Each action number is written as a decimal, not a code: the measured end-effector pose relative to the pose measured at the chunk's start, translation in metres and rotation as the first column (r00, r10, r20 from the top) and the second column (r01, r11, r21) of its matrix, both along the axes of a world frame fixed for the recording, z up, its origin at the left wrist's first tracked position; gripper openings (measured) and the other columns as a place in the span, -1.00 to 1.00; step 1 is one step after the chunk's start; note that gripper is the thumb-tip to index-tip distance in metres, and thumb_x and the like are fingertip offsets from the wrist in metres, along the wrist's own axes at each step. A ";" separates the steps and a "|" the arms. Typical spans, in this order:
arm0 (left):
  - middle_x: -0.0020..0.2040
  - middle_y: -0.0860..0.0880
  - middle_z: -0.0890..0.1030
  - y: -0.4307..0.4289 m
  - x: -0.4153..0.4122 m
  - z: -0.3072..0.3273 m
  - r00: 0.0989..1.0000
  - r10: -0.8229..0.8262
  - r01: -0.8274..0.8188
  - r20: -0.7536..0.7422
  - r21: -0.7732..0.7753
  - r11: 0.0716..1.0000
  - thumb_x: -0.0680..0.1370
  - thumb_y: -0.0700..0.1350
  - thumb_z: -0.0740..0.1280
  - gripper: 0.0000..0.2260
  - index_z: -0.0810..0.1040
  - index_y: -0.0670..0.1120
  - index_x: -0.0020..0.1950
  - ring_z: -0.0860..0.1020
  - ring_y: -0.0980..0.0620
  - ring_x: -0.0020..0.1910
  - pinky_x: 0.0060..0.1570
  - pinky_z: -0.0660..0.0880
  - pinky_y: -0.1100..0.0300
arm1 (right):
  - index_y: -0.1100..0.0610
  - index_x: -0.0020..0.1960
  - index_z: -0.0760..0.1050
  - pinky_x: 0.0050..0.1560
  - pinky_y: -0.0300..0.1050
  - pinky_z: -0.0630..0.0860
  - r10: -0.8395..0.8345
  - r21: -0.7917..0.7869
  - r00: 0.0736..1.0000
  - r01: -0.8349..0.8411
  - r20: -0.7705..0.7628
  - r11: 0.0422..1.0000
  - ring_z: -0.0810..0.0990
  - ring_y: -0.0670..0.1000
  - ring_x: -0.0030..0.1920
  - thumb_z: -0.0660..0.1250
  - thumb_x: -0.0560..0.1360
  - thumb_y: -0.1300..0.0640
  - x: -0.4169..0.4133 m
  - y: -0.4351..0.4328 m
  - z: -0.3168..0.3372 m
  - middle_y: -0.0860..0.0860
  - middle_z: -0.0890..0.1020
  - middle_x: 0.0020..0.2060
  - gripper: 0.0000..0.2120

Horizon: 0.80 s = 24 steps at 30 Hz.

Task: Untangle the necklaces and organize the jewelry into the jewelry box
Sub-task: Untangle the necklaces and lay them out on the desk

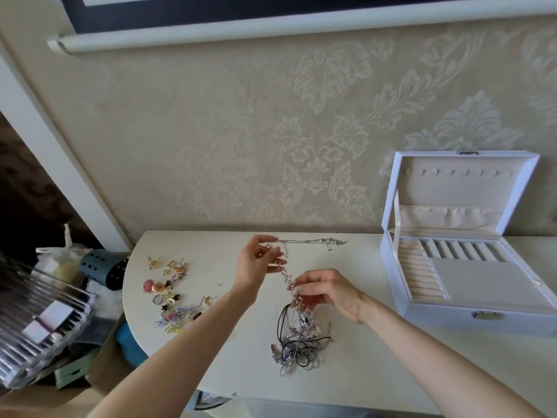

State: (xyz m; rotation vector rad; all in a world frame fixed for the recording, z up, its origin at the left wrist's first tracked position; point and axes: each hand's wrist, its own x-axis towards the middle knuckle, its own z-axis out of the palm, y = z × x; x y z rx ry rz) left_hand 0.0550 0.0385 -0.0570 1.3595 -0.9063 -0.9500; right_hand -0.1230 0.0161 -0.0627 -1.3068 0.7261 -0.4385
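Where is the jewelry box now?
Head view: the open white jewelry box sits on the table at far right, against the wall, right of the right hand and tangled necklaces.

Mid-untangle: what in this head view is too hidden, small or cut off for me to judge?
Head view, tangle of necklaces: strands overlap; count and knots unreadable.
Head view, beaded strand: fingers of the right hand hide where it joins the tangle; the left hand pinches its upper part.
Head view, small jewelry pile: pieces too small to identify.
Head view, jewelry box: right corner cut off by the frame edge.
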 end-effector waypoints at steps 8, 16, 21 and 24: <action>-0.08 -0.14 0.66 0.002 0.012 -0.029 0.985 0.079 -0.096 0.153 0.104 0.990 0.52 -0.32 0.33 -0.84 0.58 -0.22 0.08 0.61 0.00 -0.19 -0.23 0.57 0.25 | 0.19 -0.07 0.60 -0.20 -0.19 0.45 -0.125 -0.032 0.992 0.125 -0.014 0.992 0.59 -0.02 -0.30 0.35 0.44 0.36 -0.001 -0.004 -0.005 0.09 0.65 -0.26 -0.86; 0.05 -0.02 0.60 0.007 0.026 -0.043 0.929 0.128 -0.186 0.346 0.139 0.973 0.47 -0.37 0.35 -0.65 0.51 -0.09 0.21 0.57 0.06 -0.18 -0.19 0.47 0.28 | 0.22 -0.01 0.57 -0.41 -0.28 0.37 -0.251 -0.060 0.962 0.246 -0.105 0.967 0.50 -0.09 -0.44 0.30 0.45 0.41 -0.004 -0.007 -0.011 0.21 0.61 -0.25 -0.82; 0.23 -0.10 0.41 0.003 0.030 -0.047 0.821 0.021 -0.192 0.571 0.240 0.952 0.46 -0.35 0.35 -0.61 0.50 -0.05 0.23 0.52 -0.04 0.07 0.11 0.50 0.07 | 0.08 -0.14 0.59 -0.38 -0.30 0.40 -0.264 -0.290 0.919 0.178 -0.294 0.940 0.47 -0.14 -0.43 0.36 0.43 0.33 0.006 -0.002 -0.017 0.01 0.59 -0.34 -0.84; 0.28 -0.10 0.29 0.006 0.029 -0.049 0.677 -0.068 -0.233 0.733 0.301 0.924 0.47 -0.28 0.36 -0.65 0.51 0.00 0.21 0.30 -0.09 0.30 0.18 0.36 0.16 | -0.05 -0.22 0.55 -0.20 -0.16 0.42 -0.272 -0.553 0.828 -0.054 -0.490 0.832 0.50 -0.13 -0.28 0.43 0.41 0.08 0.016 0.008 -0.019 -0.13 0.55 -0.32 -0.93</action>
